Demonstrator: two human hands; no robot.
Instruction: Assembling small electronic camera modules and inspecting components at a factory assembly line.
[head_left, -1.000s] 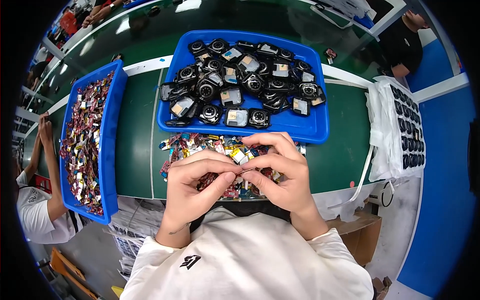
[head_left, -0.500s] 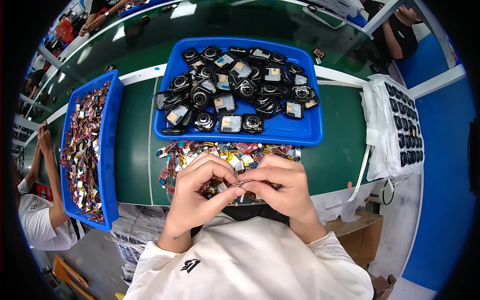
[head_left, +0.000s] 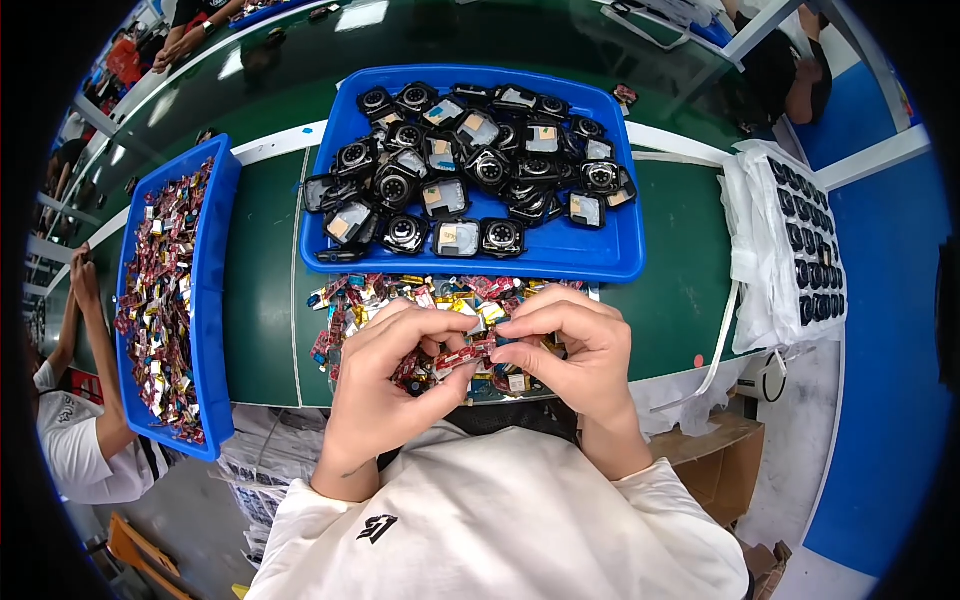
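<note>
Between my hands, above the near edge of the bench, is a small red circuit board assembly. Thumb and fingers of my left hand close on its left part. My right hand pinches its right end between thumb and index finger. Under and around my fingers spreads a pile of similar small red, yellow and silver parts. Just beyond stands a blue tray heaped with black watch cases, some showing round sensor backs, others open with pale insides.
At left a second blue tray is filled with small red boards. A white-wrapped stack of black watch parts stands at right. Below it sits a cardboard box. Another person's arm reaches in at far left. Others stand across the bench.
My hands have drawn slightly apart, and the part between them has turned so its red side shows. The view has shifted a little, so the trays sit slightly higher.
</note>
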